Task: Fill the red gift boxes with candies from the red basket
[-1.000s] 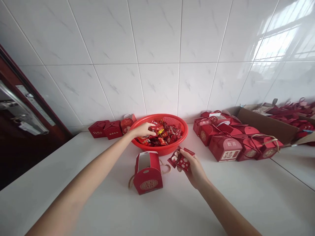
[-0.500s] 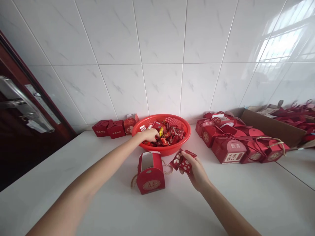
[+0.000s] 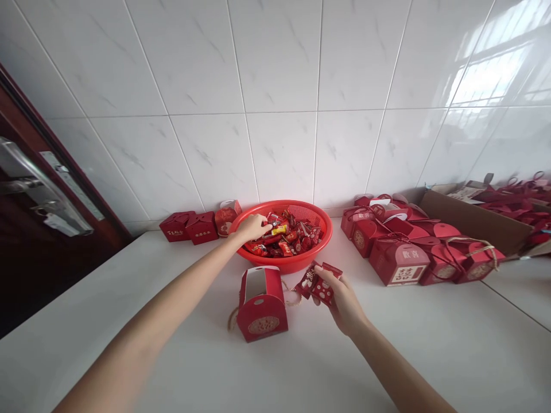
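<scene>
My left hand reaches into the left part of a red plastic colander heaped with wrapped candies. Its fingertips are pinched together among the wrappers; what is between them, if anything, I cannot make out. Over the counter, to the right of a small red gift box, my right hand grips red wrapped candies, at least two side by side. The gift box stands upright in front of the colander with its top open and a twisted rope handle at its sides.
Filled-out red gift boxes crowd the right side, beside a cardboard carton of red pieces and ribbons. Several closed red boxes stand at the back left by the tiled wall. A dark door is at far left.
My left hand has drawn slightly up and left among the candies, and a yellow-wrapped one has shifted. My right hand keeps its hold on the candies, almost still.
</scene>
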{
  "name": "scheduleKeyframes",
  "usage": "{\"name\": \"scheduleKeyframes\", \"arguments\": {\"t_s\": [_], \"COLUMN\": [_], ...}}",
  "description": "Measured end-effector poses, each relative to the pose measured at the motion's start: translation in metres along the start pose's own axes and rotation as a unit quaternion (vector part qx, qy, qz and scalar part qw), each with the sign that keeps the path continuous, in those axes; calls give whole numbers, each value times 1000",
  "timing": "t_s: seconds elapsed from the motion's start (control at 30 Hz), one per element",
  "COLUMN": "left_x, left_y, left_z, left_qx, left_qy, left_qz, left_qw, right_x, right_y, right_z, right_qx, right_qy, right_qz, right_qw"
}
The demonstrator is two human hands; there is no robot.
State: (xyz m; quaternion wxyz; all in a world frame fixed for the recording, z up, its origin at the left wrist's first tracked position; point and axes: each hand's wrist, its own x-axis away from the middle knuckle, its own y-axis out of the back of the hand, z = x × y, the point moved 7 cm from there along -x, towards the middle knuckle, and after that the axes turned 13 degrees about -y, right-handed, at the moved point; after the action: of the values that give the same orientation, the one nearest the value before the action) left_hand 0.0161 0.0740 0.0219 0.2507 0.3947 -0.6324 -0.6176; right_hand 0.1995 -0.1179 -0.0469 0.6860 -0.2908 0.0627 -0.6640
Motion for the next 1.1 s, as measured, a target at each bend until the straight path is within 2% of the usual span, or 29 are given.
{"name": "scheduleKeyframes", "arguments": {"t_s": [0.1, 0.2, 0.3, 0.4, 0.5, 0.6, 0.77, 0.93, 1.1], "left_x": [-1, -4, -8, -14, -20, -24, -27, -23, -20], "left_y": [1, 0, -10, -21, -24, -19, -8, -9, -14], "left_z": [-3, -15, -35, -45, -43, -33, -10, -1, -1], "left_qx": [11, 26, 44, 66, 93, 136, 249, 340, 381], "left_qy": [-11, -58, -136, -154, -136, -114, -81, -71, -65], "left_qz": [-5, 4, 52, 79, 55, 6, -81, -114, -111], "left_qw": [1000, 998, 988, 983, 985, 984, 962, 931, 916], "right_x": [0, -1, -2, -3, -3, -3, -3, -3, -3], "right_y": [2, 2, 2, 2, 3, 4, 5, 5, 5], "right_z": [0, -1, -1, -2, -2, -1, -1, -2, -3], "right_qx": [2, 9, 13, 16, 18, 21, 28, 31, 35], "right_qy": [-5, -5, -2, 2, 5, 6, 2, 0, 0], "right_qz": [-10, -12, -11, -9, -10, -10, -9, -11, -14], "right_qw": [1000, 1000, 1000, 1000, 1000, 1000, 1000, 999, 999]}}
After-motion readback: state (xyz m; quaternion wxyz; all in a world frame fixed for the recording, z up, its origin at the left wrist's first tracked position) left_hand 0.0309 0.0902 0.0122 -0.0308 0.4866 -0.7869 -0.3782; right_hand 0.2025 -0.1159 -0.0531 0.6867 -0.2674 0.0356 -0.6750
